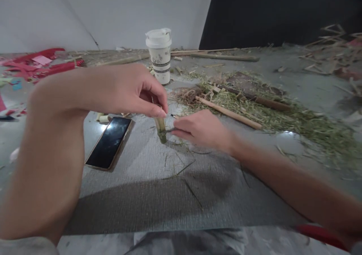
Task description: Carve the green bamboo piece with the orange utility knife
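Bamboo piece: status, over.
Left hand pinching bamboo piece upright on mat. Right hand holding thin tool at its base. Phone and cup nearby, not touching.

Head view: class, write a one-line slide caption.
Left hand pinches a bamboo piece upright on the mat; right hand holds a thin tool against it.

Both bare hands meet low in front of the person, fingertips close together.
The left forearm rises steeply from the near left, wrist bent over. The left hand [127, 91] hangs palm-down, thumb and fingers pinched together and pointing downward. The right arm reaches in from the lower right, lying nearly flat. The right hand [201, 128] is slightly blurred, its fingers curled inward toward the left.
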A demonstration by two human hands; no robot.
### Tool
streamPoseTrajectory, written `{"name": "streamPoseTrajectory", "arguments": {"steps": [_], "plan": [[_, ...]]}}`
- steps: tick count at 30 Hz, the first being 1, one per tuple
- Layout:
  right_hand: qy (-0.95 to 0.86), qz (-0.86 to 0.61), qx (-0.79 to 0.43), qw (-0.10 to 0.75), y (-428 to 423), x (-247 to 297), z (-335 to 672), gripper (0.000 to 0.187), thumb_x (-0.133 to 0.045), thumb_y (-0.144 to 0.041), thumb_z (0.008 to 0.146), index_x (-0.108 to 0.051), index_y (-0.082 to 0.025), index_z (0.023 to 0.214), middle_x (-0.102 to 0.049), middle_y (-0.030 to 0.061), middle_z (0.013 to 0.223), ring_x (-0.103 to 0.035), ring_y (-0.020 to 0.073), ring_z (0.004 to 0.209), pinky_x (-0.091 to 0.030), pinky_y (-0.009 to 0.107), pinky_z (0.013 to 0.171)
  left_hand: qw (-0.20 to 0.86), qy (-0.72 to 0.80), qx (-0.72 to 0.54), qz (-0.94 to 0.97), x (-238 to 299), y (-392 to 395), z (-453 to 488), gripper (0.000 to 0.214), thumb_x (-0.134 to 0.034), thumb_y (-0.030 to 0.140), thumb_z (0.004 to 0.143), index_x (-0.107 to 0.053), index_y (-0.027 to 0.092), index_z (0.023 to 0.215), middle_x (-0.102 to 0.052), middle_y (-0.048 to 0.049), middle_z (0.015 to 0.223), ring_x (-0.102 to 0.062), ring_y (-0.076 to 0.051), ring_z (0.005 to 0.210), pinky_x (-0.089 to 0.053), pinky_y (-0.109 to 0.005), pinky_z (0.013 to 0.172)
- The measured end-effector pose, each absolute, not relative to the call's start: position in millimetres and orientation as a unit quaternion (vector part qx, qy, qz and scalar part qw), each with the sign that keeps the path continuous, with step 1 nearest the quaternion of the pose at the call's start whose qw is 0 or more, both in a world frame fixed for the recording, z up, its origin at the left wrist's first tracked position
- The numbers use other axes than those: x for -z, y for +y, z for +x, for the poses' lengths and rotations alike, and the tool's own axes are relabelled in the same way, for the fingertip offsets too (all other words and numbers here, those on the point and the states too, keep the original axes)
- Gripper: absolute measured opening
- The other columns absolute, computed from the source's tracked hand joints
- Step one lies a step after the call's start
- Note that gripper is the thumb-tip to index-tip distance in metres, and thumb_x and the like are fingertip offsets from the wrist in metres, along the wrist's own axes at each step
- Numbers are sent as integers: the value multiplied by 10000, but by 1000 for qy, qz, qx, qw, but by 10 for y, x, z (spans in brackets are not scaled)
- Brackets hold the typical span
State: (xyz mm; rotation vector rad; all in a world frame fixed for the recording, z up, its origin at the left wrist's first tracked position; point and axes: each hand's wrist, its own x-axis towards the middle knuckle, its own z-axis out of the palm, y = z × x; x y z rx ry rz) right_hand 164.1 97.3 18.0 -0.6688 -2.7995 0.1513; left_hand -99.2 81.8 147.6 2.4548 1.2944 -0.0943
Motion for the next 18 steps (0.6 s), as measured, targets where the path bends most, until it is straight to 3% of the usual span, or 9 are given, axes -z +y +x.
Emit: {"name": "streamPoseTrajectory", "arguments": {"steps": [3, 7, 11, 18], "plan": [[-964, -238, -55, 101, 962, -199, 1641, 561, -344, -556, 1175, -682, -215, 884, -675, 5, 750, -494, 143, 613, -157, 340, 609, 180, 463, 25, 868, -1493, 801, -974, 367, -670, 627, 999, -856, 325, 1096, -739, 51, 782, -605, -94, 583, -387, -202, 476], [-950, -259, 12, 174, 942, -380, 1633, 648, -251, -623, 1170, -698, -213, 943, -649, 19, 724, -500, 158, 613, -135, 344, 606, 173, 462, 31, 869, -1502, 800, -942, 462, -663, 667, 987, -860, 277, 1138, -703, 42, 714, -535, -74, 516, -339, -197, 448], [-945, -252, -6, 208, 935, -364, 1627, 648, -239, -607, 1178, -691, -204, 947, -639, 17, 710, -499, 153, 610, -166, 336, 604, 184, 458, 26, 869, -1486, 821, -948, 451, -654, 651, 1000, -864, 268, 1112, -713, 40, 734, -558, -67, 534, -357, -179, 468], [-962, -241, -70, 106, 923, -132, 1607, 498, -408, -520, 1165, -669, -214, 871, -678, 0, 757, -488, 137, 624, -156, 340, 606, 172, 455, 33, 873, -1477, 829, -977, 420, -669, 629, 1005, -854, 265, 1101, -744, 29, 806, -600, -76, 587, -371, -178, 491]]}}
